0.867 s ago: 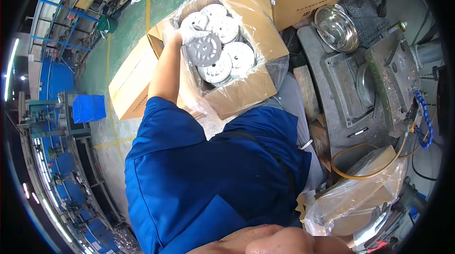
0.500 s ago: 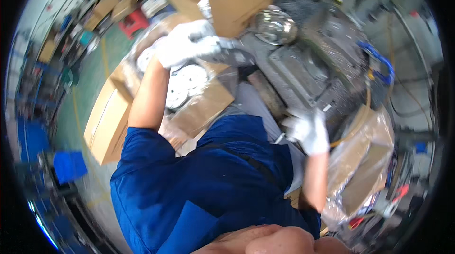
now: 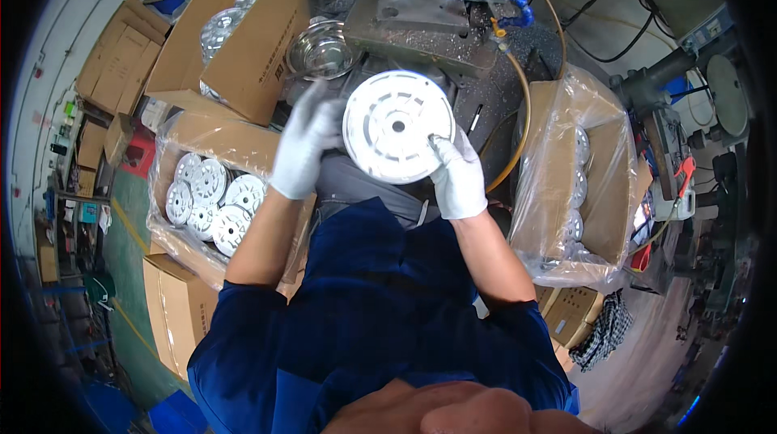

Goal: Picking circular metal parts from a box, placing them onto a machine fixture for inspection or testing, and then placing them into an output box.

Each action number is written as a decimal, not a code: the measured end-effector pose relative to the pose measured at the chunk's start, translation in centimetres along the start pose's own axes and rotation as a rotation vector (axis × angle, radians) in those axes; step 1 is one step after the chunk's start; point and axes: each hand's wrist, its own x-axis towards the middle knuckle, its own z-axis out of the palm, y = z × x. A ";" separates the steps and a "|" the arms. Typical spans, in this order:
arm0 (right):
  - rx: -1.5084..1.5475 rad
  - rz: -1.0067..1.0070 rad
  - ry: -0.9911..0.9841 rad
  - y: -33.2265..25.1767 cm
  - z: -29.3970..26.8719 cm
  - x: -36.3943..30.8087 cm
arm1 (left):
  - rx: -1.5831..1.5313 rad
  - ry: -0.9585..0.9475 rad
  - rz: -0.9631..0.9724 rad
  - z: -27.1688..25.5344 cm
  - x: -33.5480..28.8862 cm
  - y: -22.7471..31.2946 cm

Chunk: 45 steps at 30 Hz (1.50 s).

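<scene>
Holding a silver disc at frame centre.
Clamping fingers of right hand on its lower-right rim; holding left hand beside it with blurred fingers apart.

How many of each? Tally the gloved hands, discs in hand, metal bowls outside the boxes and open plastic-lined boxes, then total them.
Gloved left hand and right hand: 2
Held disc: 1
Metal bowl: 1
Plastic-lined left box and right box: 2
Total: 6
</scene>
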 end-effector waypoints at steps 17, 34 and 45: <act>-0.526 0.392 -0.087 0.2 -8.3 -3.4 | 0.806 0.399 0.171 5.7 24.0 3.4; -0.554 0.338 0.062 0.7 -11.8 -4.8 | 1.154 0.205 -0.075 6.7 26.1 5.8; -0.591 0.365 0.105 0.7 -12.2 -7.2 | 1.108 0.170 0.038 5.7 27.0 4.9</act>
